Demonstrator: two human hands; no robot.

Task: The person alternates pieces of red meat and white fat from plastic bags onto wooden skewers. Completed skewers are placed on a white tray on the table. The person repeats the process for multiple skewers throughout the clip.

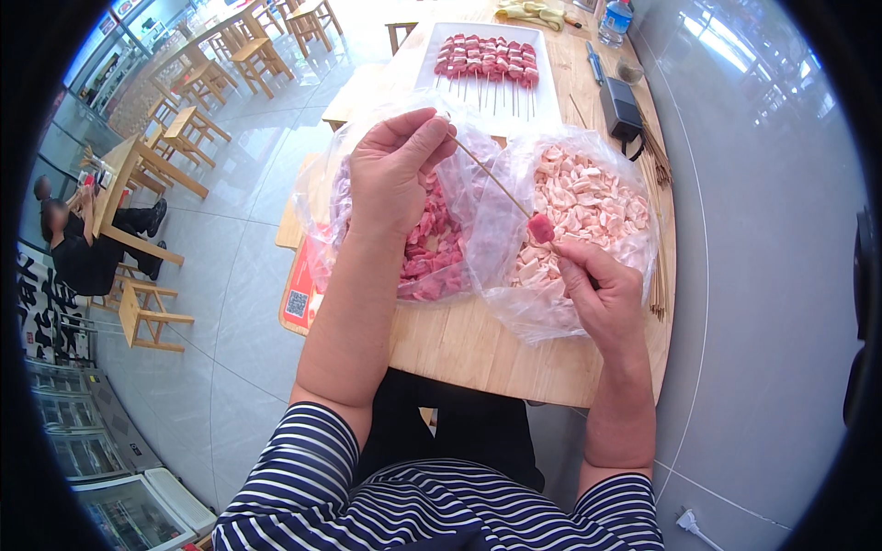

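Observation:
My right hand [606, 293] grips a thin wooden skewer [490, 175] close to a red meat chunk [541, 228] threaded on it. The skewer slants up and left to my left hand [403, 151], whose thumb and forefinger pinch a small pale piece [443, 117] at its far end. Whether that piece is pierced, I cannot tell. Under my left forearm lies an open clear plastic bag of red meat pieces [434, 265], partly hidden. Beside it, under the skewer and right hand, is another bag of pale pink fat pieces [586, 196].
A white tray [431, 58] at the table's far side bears several finished-looking meat skewers [486, 58]. Bare skewers [658, 275], a black adapter box [620, 107] and a water bottle [615, 24] line the right edge by the wall. A seated person [79, 255] is far left.

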